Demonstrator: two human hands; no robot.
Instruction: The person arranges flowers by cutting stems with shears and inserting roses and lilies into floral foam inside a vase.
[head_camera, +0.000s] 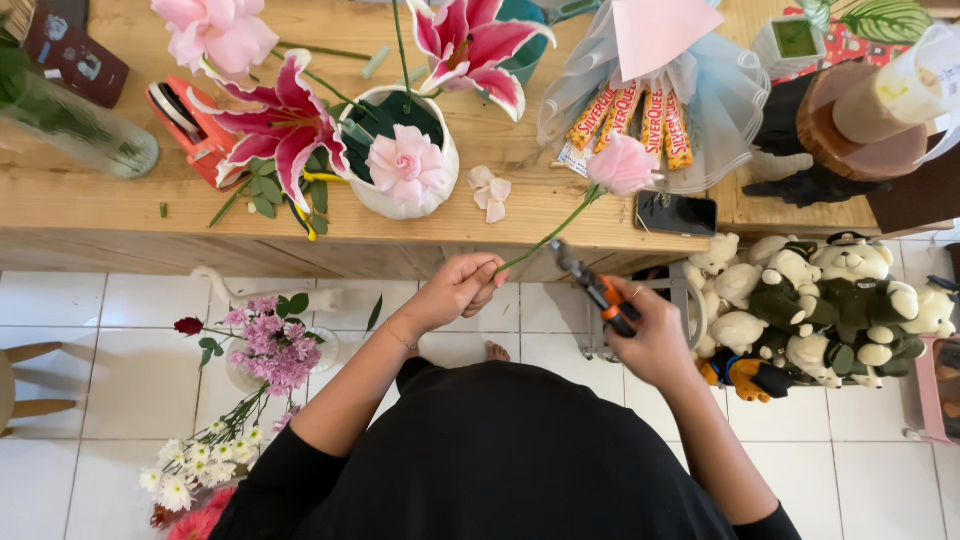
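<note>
- Two hands are busy at the edge of the long pale wooden workbench (120, 215): my left hand (455, 290) pinches the lower end of the thin green stem of a single pink rose (622, 165), thumb and fingers pressed together around it, so the bloom stands up and away from me, over the bench edge.
- My right hand (650, 335) is wrapped shut around the orange-handled garden shears (592, 285), whose dark blades point up towards the stem, just beside it; whether the blades touch the stem yet I cannot tell.
- I judge the stem is not yet cut to length, as it runs long from my fingers to the bloom and no fresh offcut shows beneath it.
- Already standing in the round white ceramic vase (440, 185) on the bench is a block of dark green floral foam with a pale pink rose (405, 165) set in it and tall pink-and-white lilies (285, 125) rising around it, so the arrangement looks to me partly built.
- A few loose pale petals (490, 192) and leaf scraps lie on the wood near the vase.
- More stock waits on the white tiled floor (90, 330) at my left: small purple blooms (270, 345) and white daisy-like flowers (195, 465), still unused as far as I can see.
- Beyond the rose, a pale blue tulle bouquet holding wrapped chocolate bars (640, 115) sits on the bench, and a pile of cream teddy bears (810, 300) lies to my right.
</note>
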